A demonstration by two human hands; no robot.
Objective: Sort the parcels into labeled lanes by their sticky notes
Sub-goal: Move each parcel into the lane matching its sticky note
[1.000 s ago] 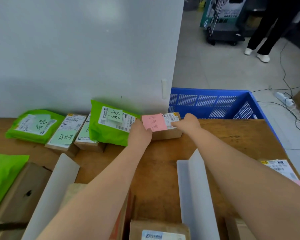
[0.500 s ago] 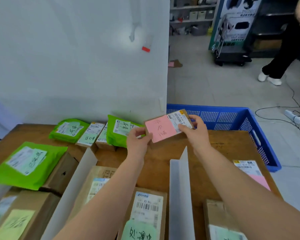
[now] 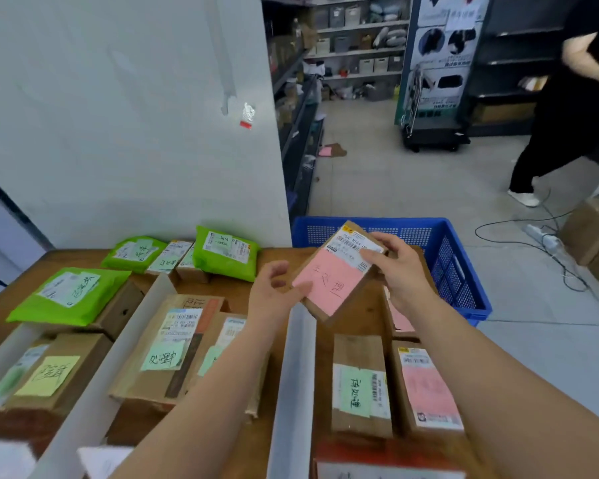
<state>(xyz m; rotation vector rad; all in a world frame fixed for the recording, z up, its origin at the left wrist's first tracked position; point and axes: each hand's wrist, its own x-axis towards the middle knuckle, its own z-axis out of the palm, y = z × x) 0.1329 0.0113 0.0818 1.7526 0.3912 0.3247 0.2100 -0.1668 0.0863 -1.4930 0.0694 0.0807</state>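
Now the small cardboard parcel (image 3: 338, 271) is held up off the bench (image 3: 367, 305), over its far right part and just in front of the blue crate (image 3: 464, 271); it is tilted, with the pink sticky note (image 3: 329, 281) and the printed shipping label (image 3: 355, 248) turned up to the wearer, most likely so the handwriting on the note can be read before a lane is chosen.

The right hand (image 3: 400, 271) carries the weight; its grip is clamped on the parcel's far right end, thumb lying across the label and the other fingers curled round the edge behind. The left hand (image 3: 274, 295) is looser; its fingers are half curled and its thumb (image 3: 301, 290) touches the parcel's near left edge beside the note, steadying more than holding; whether any finger is under the box I cannot tell.

White upright dividers (image 3: 293, 385) run from the near edge toward the far edge and split the bench into lanes; the parcel hangs just past the far end of the right-hand divider, so either lane is within reach. A box with a pink note (image 3: 427, 385) lies in the right lane near the right edge, beside a box with a green note (image 3: 360, 388); the middle lane holds boxes with green notes (image 3: 163, 356); by colour the right lane looks the likelier home, though the writing should decide. Green mailers (image 3: 225, 252) wait unsorted along the far edge.
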